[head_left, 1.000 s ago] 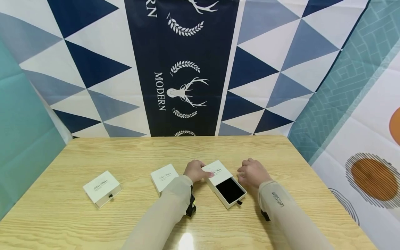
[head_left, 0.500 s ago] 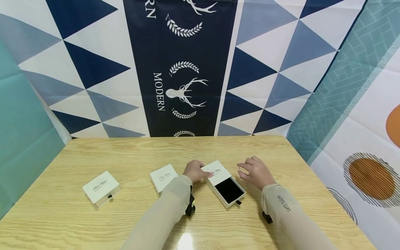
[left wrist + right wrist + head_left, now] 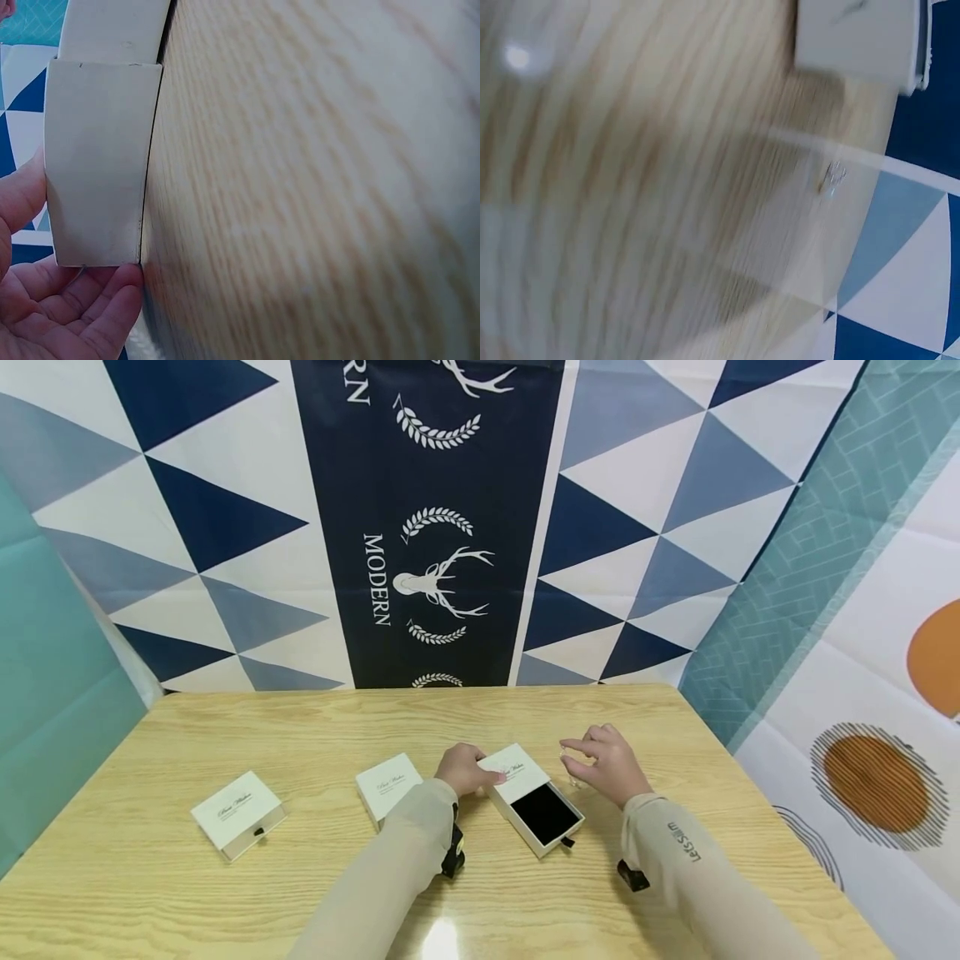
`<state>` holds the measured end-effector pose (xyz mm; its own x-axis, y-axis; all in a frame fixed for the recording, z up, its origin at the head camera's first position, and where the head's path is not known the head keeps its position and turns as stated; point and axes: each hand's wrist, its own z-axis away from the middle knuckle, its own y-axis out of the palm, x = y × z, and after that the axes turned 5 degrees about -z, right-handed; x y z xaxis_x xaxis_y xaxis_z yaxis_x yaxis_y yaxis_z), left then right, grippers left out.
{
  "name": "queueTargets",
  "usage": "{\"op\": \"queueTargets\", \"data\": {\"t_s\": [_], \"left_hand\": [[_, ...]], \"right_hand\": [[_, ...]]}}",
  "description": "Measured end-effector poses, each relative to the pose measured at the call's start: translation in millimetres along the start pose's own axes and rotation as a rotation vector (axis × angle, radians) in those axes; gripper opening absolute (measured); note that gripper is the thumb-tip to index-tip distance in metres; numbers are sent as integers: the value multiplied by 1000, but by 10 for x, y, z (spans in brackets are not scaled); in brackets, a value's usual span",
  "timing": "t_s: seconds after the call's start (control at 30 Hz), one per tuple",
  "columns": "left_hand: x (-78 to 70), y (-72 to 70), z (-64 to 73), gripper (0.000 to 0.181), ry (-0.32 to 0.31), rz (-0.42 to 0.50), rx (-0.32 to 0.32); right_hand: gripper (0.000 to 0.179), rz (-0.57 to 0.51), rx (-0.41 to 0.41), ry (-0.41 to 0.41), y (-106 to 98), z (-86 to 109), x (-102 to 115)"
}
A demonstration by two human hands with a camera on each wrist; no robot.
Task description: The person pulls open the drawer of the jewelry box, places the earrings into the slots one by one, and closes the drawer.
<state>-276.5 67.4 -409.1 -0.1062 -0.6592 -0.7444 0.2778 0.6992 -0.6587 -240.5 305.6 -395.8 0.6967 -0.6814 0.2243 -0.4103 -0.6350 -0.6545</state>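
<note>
My left hand point(image 3: 459, 770) grips a white drawer box point(image 3: 516, 770) by its back left side, thumb on the printed top. The box's drawer point(image 3: 534, 842) is pulled partway out toward me, showing a black lining and a black ribbon tab point(image 3: 567, 842). In the left wrist view, fingers point(image 3: 112, 315) curl at the end of the box's sleeve point(image 3: 101, 165). Just right of the box, my right hand point(image 3: 611, 767) pinches a small glittering thing between thumb and forefinger; its kind is too small to tell. A sparkling bit point(image 3: 832, 178) shows in the right wrist view, where the fingers are unseen.
A second white box point(image 3: 388, 783) lies left of my left forearm, partly hidden by the sleeve. Farther left stands a third white box point(image 3: 238, 814) with a black tab. All rest on the wooden table point(image 3: 315, 727), with patterned cloth point(image 3: 442, 652) behind.
My right hand has risen off the table beside the box, with the small glittering thing between its fingertips. The left hand and the box keep their place.
</note>
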Motion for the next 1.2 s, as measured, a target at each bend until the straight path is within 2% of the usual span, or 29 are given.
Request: {"op": "queueTargets", "data": {"t_s": [0.07, 0.2, 0.23, 0.27, 0.33, 0.4, 0.5, 0.7, 1.03, 1.2], "left_hand": [[8, 5, -11, 30, -1, -5, -3], [4, 8, -12, 32, -11, -6, -3], [4, 6, -12, 33, -13, -5, -2], [2, 5, -11, 33, -17, -4, -1], [3, 1, -8, 33, -18, -3, 0], [7, 1, -9, 33, -17, -4, 1], [11, 5, -9, 32, -18, -3, -1], [14, 18, -15, 32, -18, 7, -5], [-2, 20, 1, 32, -12, 3, -12], [-10, 17, -3, 33, -17, -11, -20]], "right_hand": [[20, -81, 21, 230, 3, -26, 91], [27, -309, 48, 794, 4, -71, 280], [30, -355, 50, 905, 8, -79, 323], [32, -392, 52, 981, 20, -78, 358], [33, -437, 81, 1059, 44, -65, 426], [31, -450, 118, 1091, 76, -54, 489], [28, -403, 179, 1105, 122, -36, 572], [26, -245, 259, 1054, 193, -1, 664], [22, -136, 278, 998, 265, 36, 667], [21, -122, 279, 1015, 272, 30, 676]]}}
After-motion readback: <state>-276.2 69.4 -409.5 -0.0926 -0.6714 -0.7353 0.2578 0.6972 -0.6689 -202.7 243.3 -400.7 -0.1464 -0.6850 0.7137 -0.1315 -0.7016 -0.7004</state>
